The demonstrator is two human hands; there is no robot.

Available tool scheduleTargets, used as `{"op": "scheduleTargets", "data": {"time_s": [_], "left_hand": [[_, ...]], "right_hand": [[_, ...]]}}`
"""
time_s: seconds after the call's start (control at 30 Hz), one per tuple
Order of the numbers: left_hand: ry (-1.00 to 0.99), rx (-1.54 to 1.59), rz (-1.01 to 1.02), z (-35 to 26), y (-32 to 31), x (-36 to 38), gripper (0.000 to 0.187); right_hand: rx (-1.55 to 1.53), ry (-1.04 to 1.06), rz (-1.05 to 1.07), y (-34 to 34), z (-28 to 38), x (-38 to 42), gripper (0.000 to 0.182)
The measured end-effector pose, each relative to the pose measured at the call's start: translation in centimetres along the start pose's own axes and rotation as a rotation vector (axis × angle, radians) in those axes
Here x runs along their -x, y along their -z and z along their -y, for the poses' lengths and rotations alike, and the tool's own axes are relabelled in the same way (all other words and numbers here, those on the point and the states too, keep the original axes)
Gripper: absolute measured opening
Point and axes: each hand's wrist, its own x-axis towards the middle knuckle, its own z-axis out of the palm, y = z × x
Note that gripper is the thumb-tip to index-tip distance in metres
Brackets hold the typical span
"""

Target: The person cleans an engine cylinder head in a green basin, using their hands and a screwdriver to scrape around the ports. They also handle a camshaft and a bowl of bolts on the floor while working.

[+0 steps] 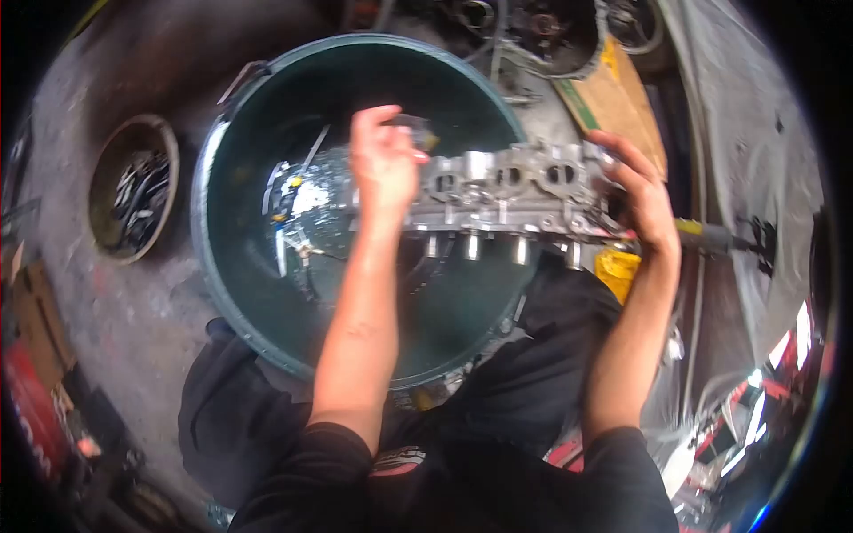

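A grey metal engine cylinder head (475,191) is held level over the right part of a big dark green tub (222,293). Oval ports show along its side, and several short metal tubes point down from its lower edge. My right hand (640,191) grips its right end, fingers over the top corner. My left hand (384,164) is in front of the left end, fingers curled round a small dark, blurred thing (413,131) with a yellowish tip. What that thing is cannot be made out. My left wrist hides part of the head.
Shallow liquid, a bright reflection and some thin tools (298,249) lie in the tub. On the floor at left stands a round bowl (133,191) of metal parts. Flattened cardboard (617,107), a yellow item (616,269) and plastic sheeting (733,178) are at right.
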Motion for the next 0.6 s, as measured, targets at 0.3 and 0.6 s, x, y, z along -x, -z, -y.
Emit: {"op": "scheduleTargets", "data": {"time_s": [0.3,0.6], "left_hand": [[0.288,-0.554,0.324,6.8,3.7,-10.8,0.028],[0.002,-1.366,0.937,23.3,-5.0,-14.3,0.026]], "right_hand": [[0.085,0.202,-0.077,-0.8,-1.7,5.0,0.057],[0.193,0.273,-0.123,0.2,-3.5,6.1,0.057]]}}
